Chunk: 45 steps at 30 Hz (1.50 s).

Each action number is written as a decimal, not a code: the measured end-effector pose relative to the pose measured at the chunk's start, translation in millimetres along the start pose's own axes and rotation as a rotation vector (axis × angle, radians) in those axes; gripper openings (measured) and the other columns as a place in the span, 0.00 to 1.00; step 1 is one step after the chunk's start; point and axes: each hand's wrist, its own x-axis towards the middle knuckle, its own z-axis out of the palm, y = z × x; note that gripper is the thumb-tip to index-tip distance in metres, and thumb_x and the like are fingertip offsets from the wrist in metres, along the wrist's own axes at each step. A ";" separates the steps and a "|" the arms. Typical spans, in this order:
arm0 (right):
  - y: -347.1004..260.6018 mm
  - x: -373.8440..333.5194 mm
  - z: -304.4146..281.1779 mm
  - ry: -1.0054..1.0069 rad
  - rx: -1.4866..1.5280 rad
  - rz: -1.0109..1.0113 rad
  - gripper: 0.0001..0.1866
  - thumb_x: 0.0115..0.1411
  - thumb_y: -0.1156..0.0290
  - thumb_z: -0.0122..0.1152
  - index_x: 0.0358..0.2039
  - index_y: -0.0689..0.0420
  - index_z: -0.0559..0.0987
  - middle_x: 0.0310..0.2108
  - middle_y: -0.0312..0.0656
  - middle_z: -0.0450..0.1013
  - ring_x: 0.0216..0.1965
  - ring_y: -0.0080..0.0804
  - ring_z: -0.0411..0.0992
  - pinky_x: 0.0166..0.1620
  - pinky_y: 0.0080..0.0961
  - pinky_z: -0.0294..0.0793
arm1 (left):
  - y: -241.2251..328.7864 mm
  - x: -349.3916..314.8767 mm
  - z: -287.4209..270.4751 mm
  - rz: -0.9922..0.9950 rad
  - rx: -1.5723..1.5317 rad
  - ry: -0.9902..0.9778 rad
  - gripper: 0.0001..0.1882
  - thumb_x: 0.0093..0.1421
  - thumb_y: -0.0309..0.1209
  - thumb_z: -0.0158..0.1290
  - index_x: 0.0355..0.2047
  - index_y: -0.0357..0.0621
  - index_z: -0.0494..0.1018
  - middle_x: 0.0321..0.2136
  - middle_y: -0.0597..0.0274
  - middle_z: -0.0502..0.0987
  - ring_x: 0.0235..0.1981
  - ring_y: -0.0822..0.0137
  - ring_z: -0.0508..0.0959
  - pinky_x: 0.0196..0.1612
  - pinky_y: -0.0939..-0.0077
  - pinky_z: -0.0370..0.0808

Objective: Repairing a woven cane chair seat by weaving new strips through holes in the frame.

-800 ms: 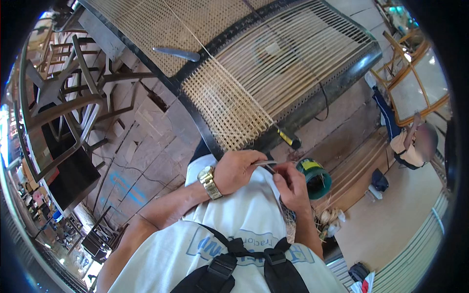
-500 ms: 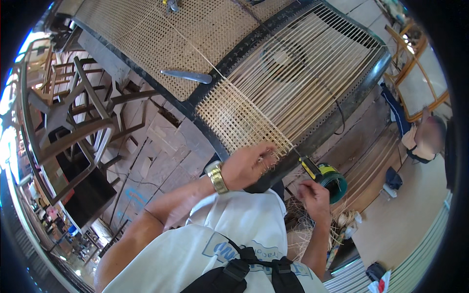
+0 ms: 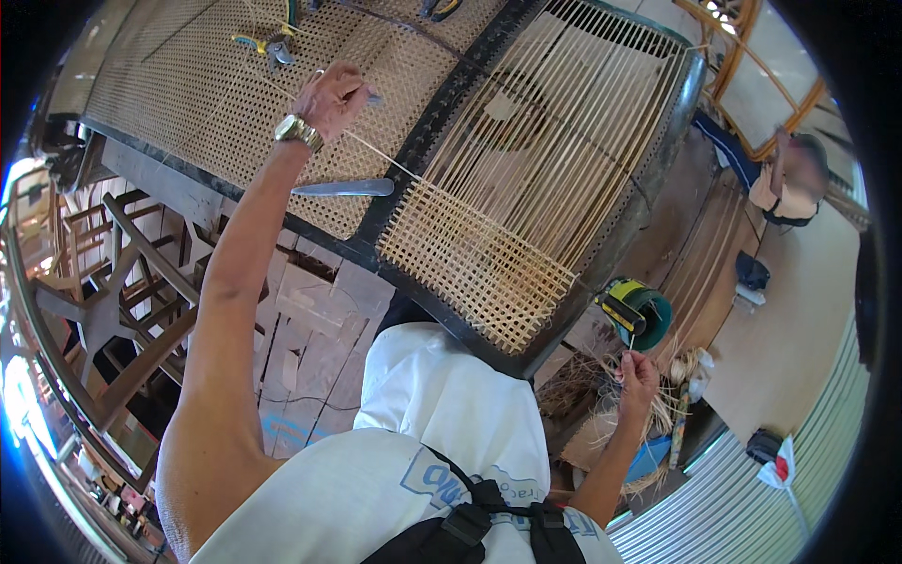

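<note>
left hand point(image 3: 331, 94) has swung far out, its grip pinching the cane strand point(image 3: 381, 155) taut; right hand point(image 3: 639, 374) has dropped, fingers closed on its tail.

Knife point(image 3: 343, 188) blocks panel edge (woven patch point(image 3: 474, 263) open).

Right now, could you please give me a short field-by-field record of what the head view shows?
Left hand: left hand raised far over the woven cane panel, pinching a thin cane strand that runs down toward the half-woven section
Right hand: right hand low beside the frame, fingers closed, what it grips too small to tell
Frame: dark frame with unwoven vertical strands
On the panel: flat metal blade, pliers
Nearby: green-and-yellow tool, loose cane fibres
</note>
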 end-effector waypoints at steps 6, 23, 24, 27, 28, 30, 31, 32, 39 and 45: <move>-4.6 -5.7 -0.4 0.089 0.011 -0.041 0.10 0.69 0.67 0.63 0.43 0.60 0.80 0.30 0.32 0.73 0.30 0.18 0.70 0.34 0.18 0.71 | -27.9 18.8 53.0 0.102 0.120 0.246 0.20 0.63 0.51 0.58 0.49 0.55 0.81 0.56 0.57 0.77 0.64 0.49 0.68 0.67 0.48 0.63; -156.0 109.8 102.7 -0.258 -0.269 -0.358 0.12 0.65 0.64 0.66 0.40 0.61 0.83 0.28 0.32 0.75 0.31 0.19 0.71 0.36 0.21 0.72 | 353.6 -52.8 71.9 -0.305 -1.156 -0.293 0.10 0.66 0.31 0.58 0.43 0.39 0.82 0.26 0.65 0.82 0.24 0.77 0.77 0.28 0.80 0.74; -148.6 113.5 103.2 -0.210 -0.381 -0.380 0.12 0.65 0.64 0.65 0.40 0.61 0.83 0.28 0.33 0.76 0.31 0.20 0.72 0.37 0.22 0.72 | 360.1 -51.2 62.8 -0.318 -1.051 -0.258 0.11 0.65 0.32 0.58 0.42 0.38 0.82 0.26 0.60 0.82 0.25 0.74 0.79 0.29 0.76 0.76; -137.4 107.0 96.6 -0.210 -0.229 -0.284 0.11 0.65 0.65 0.64 0.38 0.61 0.83 0.26 0.36 0.75 0.30 0.21 0.71 0.35 0.22 0.71 | 365.3 -49.7 52.7 -0.266 -0.994 -0.268 0.11 0.65 0.33 0.58 0.42 0.40 0.82 0.27 0.53 0.83 0.26 0.63 0.83 0.31 0.69 0.78; -134.0 106.3 97.9 -0.213 -0.233 -0.287 0.11 0.65 0.65 0.64 0.38 0.61 0.83 0.26 0.36 0.75 0.30 0.21 0.71 0.35 0.22 0.71 | 366.7 -51.9 52.7 -0.269 -0.996 -0.264 0.11 0.65 0.33 0.58 0.42 0.40 0.82 0.27 0.53 0.83 0.26 0.63 0.83 0.31 0.69 0.78; -129.9 103.0 103.4 -0.208 -0.224 -0.245 0.12 0.65 0.64 0.64 0.37 0.62 0.82 0.25 0.35 0.75 0.28 0.21 0.69 0.33 0.22 0.70 | 370.2 -56.8 56.6 -0.209 -0.725 -0.218 0.12 0.65 0.33 0.59 0.45 0.42 0.83 0.27 0.55 0.83 0.25 0.68 0.80 0.30 0.75 0.76; -131.7 99.1 103.5 -0.208 -0.227 -0.248 0.12 0.65 0.64 0.64 0.37 0.62 0.82 0.25 0.35 0.75 0.28 0.21 0.69 0.33 0.22 0.70 | 372.8 -56.7 58.5 -0.209 -0.728 -0.215 0.12 0.65 0.33 0.59 0.45 0.42 0.83 0.27 0.55 0.83 0.25 0.68 0.80 0.30 0.75 0.76; -136.1 93.7 103.1 -0.193 -0.276 -0.226 0.12 0.65 0.64 0.65 0.36 0.62 0.82 0.25 0.35 0.74 0.27 0.21 0.68 0.33 0.22 0.69 | 376.2 -55.9 60.5 -0.147 -0.606 -0.174 0.11 0.65 0.33 0.58 0.44 0.42 0.82 0.26 0.53 0.82 0.24 0.66 0.81 0.30 0.74 0.76; -128.5 85.4 91.8 -0.187 -0.205 -0.231 0.14 0.65 0.61 0.65 0.32 0.61 0.81 0.22 0.30 0.71 0.26 0.18 0.65 0.29 0.21 0.65 | 350.2 -41.3 74.2 -0.479 -1.106 -0.542 0.12 0.65 0.34 0.59 0.39 0.35 0.80 0.25 0.67 0.81 0.24 0.77 0.78 0.28 0.79 0.74; -131.5 86.1 92.8 -0.227 -0.153 -0.208 0.14 0.65 0.62 0.65 0.31 0.61 0.81 0.21 0.28 0.68 0.24 0.16 0.63 0.28 0.20 0.62 | 346.1 -43.9 75.4 -0.490 -1.244 -0.573 0.13 0.67 0.35 0.58 0.41 0.36 0.79 0.25 0.70 0.78 0.24 0.79 0.74 0.29 0.82 0.72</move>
